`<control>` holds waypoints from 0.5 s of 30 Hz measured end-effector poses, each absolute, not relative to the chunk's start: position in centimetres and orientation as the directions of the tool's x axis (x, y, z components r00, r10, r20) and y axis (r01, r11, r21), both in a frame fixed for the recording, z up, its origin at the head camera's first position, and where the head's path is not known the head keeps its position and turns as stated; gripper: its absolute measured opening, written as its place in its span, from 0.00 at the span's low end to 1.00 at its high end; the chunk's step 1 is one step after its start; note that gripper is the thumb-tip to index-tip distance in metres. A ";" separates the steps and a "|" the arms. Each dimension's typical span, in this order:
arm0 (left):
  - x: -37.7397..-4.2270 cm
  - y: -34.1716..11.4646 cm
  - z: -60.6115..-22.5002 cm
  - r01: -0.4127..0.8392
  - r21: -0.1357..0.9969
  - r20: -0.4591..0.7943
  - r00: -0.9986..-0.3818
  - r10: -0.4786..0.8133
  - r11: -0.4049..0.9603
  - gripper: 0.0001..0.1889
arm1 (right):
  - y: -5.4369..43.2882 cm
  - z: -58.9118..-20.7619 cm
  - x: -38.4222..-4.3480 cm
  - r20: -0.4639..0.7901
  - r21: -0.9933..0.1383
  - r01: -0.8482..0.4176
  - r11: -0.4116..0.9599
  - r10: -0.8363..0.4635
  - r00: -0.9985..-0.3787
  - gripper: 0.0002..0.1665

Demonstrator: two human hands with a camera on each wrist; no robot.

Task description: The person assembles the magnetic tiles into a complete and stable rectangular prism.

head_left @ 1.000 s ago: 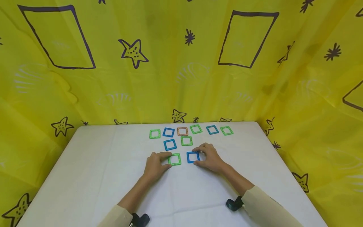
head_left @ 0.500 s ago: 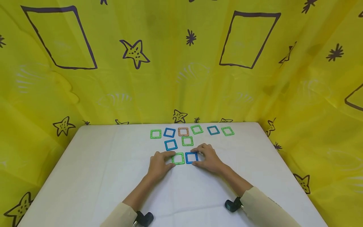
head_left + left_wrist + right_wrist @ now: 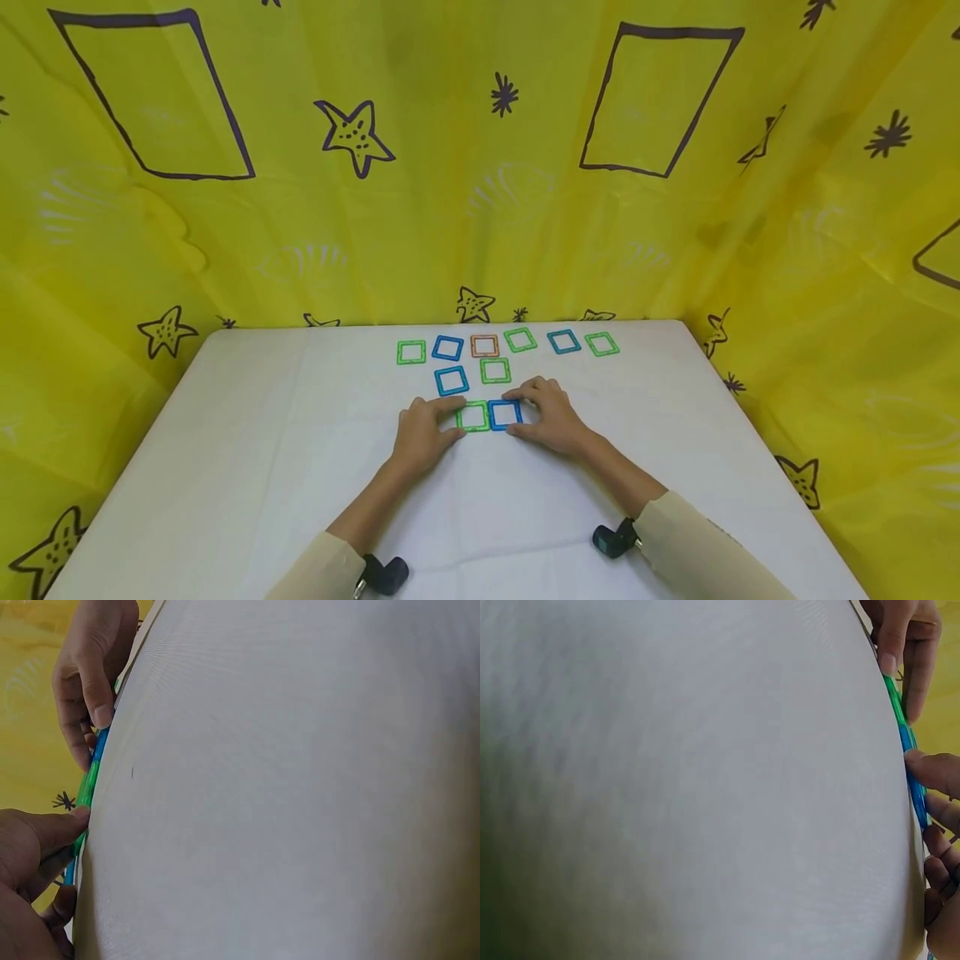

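Note:
Two square, open-centred magnetic tiles lie edge to edge on the white table, a green tile (image 3: 472,428) on the left and a blue tile (image 3: 505,427) on the right. My left hand (image 3: 422,432) pinches the green tile between thumb and index finger at its far and near edges. In the same way my right hand (image 3: 555,419) pinches the blue tile from its right side. From the left wrist view, the green tile (image 3: 89,784) and blue tile (image 3: 98,746) appear edge-on in one line, their sides meeting between the hands.
Just beyond the hands lie a blue tile (image 3: 452,392) and a green tile (image 3: 495,382). A row of several more tiles, with one orange tile (image 3: 484,356) among them, runs along the far part of the white table (image 3: 225,467). A yellow patterned curtain (image 3: 420,225) hangs behind.
The gap between the two pinched tiles has closed. My left hand slid the green tile to the right, while my right hand brought the blue tile slightly left until their edges met.

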State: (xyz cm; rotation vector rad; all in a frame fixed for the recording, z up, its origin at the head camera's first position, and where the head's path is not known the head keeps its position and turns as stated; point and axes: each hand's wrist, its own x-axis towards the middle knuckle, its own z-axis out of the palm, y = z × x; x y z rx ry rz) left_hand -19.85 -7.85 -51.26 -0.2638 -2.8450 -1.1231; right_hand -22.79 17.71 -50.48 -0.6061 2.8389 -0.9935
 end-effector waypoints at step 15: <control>-20.0 -7.5 -50.9 0.194 0.662 0.135 -0.981 0.140 0.724 0.23 | 17.7 -50.8 -23.3 0.102 -0.611 -0.368 0.701 -0.391 -0.915 0.29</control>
